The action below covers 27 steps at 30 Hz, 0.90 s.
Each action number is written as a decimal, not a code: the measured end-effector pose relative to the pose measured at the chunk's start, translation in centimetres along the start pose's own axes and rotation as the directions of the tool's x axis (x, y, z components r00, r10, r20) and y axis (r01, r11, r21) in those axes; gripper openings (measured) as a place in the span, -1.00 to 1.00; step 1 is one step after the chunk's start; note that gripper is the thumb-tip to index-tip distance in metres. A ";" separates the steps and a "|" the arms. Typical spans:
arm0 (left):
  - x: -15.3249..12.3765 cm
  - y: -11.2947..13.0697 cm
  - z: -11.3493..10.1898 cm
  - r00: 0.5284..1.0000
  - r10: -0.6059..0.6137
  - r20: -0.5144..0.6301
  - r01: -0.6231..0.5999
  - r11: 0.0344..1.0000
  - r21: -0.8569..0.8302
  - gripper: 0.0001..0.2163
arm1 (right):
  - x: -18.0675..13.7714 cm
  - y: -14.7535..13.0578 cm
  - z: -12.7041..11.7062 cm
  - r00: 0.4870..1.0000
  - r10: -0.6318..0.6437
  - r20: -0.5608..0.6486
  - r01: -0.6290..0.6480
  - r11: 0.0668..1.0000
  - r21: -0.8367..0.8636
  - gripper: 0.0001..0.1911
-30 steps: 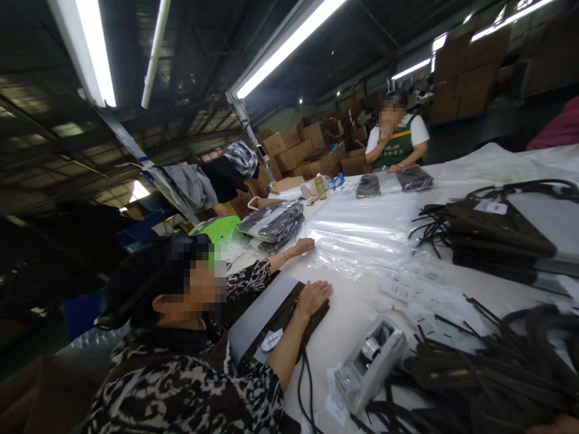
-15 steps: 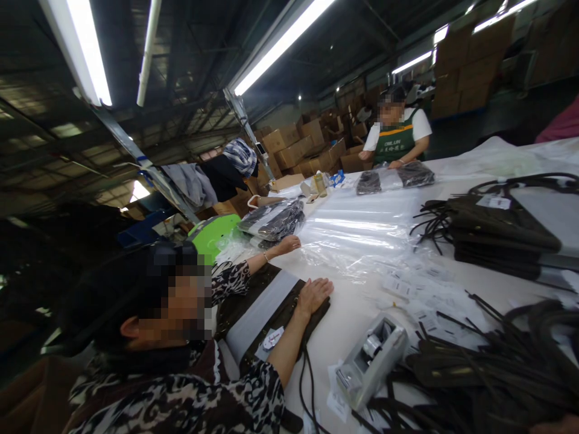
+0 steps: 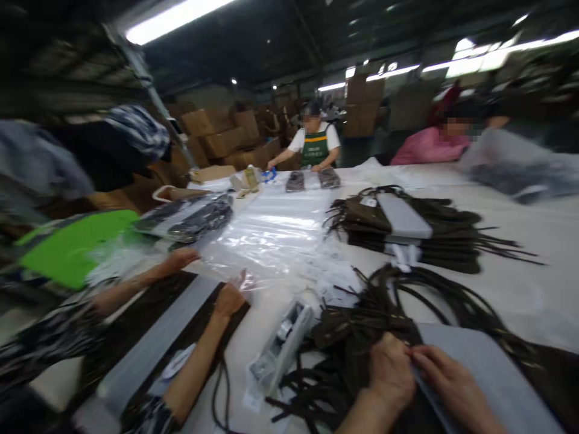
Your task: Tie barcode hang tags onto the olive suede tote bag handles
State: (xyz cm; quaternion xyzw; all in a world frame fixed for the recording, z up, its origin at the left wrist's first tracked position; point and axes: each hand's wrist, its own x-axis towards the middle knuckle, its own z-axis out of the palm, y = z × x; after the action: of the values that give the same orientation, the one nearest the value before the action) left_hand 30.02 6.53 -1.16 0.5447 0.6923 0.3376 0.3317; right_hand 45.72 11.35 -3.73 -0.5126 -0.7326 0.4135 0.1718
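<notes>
At the bottom of the view my left hand (image 3: 391, 374) is curled over the near edge of a dark bag with a grey panel (image 3: 479, 374). My right hand (image 3: 452, 386) lies on the panel, its fingers pressed together and meeting the left hand at that edge. A tangle of dark straps (image 3: 362, 313) spreads just beyond both hands. The picture is blurred by motion.
A co-worker in a patterned sleeve at the left has one hand (image 3: 228, 298) on another dark bag (image 3: 154, 343) and the other hand (image 3: 181, 259) by the clear plastic bags (image 3: 271, 235). A tape dispenser (image 3: 280, 346) lies between us. Stacked dark bags (image 3: 407, 229) sit mid-table. People work at the far end.
The view has swung right and down, bringing my two hands and the grey-panelled bag into sight. The co-worker's far hand has drawn back from the plastic toward their bag.
</notes>
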 end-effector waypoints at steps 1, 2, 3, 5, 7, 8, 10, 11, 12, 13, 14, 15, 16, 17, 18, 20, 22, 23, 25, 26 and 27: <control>-0.4 1.1 2.0 0.999 0.040 0.008 -0.040 0.999 0.002 -0.79 | -0.3 -0.7 -0.5 0.999 0.000 0.037 -0.001 1.000 0.030 -0.67; -0.7 1.8 3.1 0.998 0.065 -0.016 -0.065 0.998 -0.009 -0.78 | -0.5 -1.4 -0.8 0.999 0.005 0.049 -0.007 0.999 0.041 -0.65; -0.8 2.0 3.4 0.995 0.100 -0.012 -0.100 0.994 -0.040 -0.78 | -0.8 -2.0 -1.0 0.999 -0.008 0.040 0.006 0.999 0.043 -0.66; -0.7 1.8 2.6 0.990 0.142 -0.023 -0.144 0.981 -0.129 -0.78 | -1.6 -2.7 -1.3 0.991 -0.097 -0.087 0.094 0.995 -0.042 -0.67; -0.5 1.3 1.2 0.983 0.181 -0.021 -0.181 0.964 -0.193 -0.79 | -3.0 -2.8 -1.4 0.973 -0.168 -0.160 0.134 0.970 -0.203 -0.61; -0.6 1.2 0.7 0.981 0.192 -0.022 -0.192 0.958 -0.214 -0.78 | -3.8 -2.6 -1.3 0.970 -0.189 -0.154 0.140 0.948 -0.285 -0.55; -1.1 1.1 0.1 0.979 0.199 -0.033 -0.201 0.951 -0.235 -0.75 | -5.2 -2.2 -0.9 0.972 -0.219 -0.080 0.165 0.889 -0.427 -0.42; -1.4 1.1 0.0 0.981 0.188 -0.049 -0.194 0.951 -0.239 -0.73 | -5.7 -1.9 -0.6 0.969 -0.244 -0.036 0.195 0.849 -0.491 -0.37; -1.7 1.0 0.1 0.982 0.174 -0.068 -0.186 0.953 -0.240 -0.71 | -6.1 -1.6 -0.3 0.961 -0.277 -0.003 0.230 0.802 -0.551 -0.36; -2.0 0.9 0.2 0.983 0.160 -0.090 -0.177 0.955 -0.238 -0.70 | -6.4 -1.3 -0.1 0.947 -0.322 0.010 0.261 0.747 -0.611 -0.38; -2.3 0.7 0.3 0.983 0.148 -0.111 -0.170 0.957 -0.235 -0.70 | -6.5 -1.1 0.2 0.926 -0.377 0.002 0.282 0.689 -0.668 -0.42; -2.5 0.4 0.3 0.982 0.137 -0.131 -0.164 0.960 -0.229 -0.70 | -6.5 -0.9 0.3 0.898 -0.441 -0.017 0.296 0.631 -0.717 -0.47; -2.5 0.1 0.3 0.980 0.128 -0.151 -0.160 0.963 -0.219 -0.70 | -6.6 -0.9 0.4 0.862 -0.504 -0.044 0.300 0.580 -0.757 -0.51; -2.5 -0.1 0.2 0.978 0.124 -0.171 -0.158 0.966 -0.205 -0.70 | -6.7 -1.0 0.4 0.826 -0.559 -0.075 0.296 0.543 -0.786 -0.53; -2.4 -0.3 0.0 0.974 0.125 -0.188 -0.160 0.970 -0.184 -0.71 | -6.9 -1.2 0.4 0.794 -0.600 -0.100 0.292 0.519 -0.803 -0.55; -2.0 -0.4 -0.3 0.967 0.157 -0.203 -0.184 0.976 -0.118 -0.71 | -7.5 -1.9 0.5 0.755 -0.643 -0.127 0.283 0.495 -0.821 -0.62; -1.5 0.0 -0.3 0.960 0.235 -0.151 -0.238 0.971 -0.001 -0.71 | -8.1 -2.5 1.3 0.735 -0.670 -0.109 0.293 0.458 -0.840 -0.72; -1.3 0.2 0.0 0.955 0.280 -0.094 -0.274 0.959 0.075 -0.70 | -8.3 -2.5 2.1 0.719 -0.689 -0.090 0.302 0.426 -0.853 -0.76; -1.1 0.6 1.1 0.934 0.354 0.044 -0.354 0.903 0.244 -0.68 | -8.4 -2.0 4.2 0.672 -0.735 -0.092 0.290 0.374 -0.881 -0.82; -1.1 0.5 1.8 0.918 0.384 0.096 -0.393 0.859 0.329 -0.67 | -8.3 -1.5 5.3 0.646 -0.756 -0.106 0.276 0.360 -0.891 -0.82; -1.2 0.2 2.7 0.901 0.417 0.119 -0.428 0.806 0.410 -0.66 | -8.2 -0.9 6.2 0.627 -0.769 -0.128 0.257 0.359 -0.897 -0.80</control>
State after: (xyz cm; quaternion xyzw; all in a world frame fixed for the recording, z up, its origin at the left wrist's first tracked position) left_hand 32.54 5.65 -2.40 0.7478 0.6066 0.2371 0.1292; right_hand 44.36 1.21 -5.35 -0.3498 -0.8801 -0.2152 0.2382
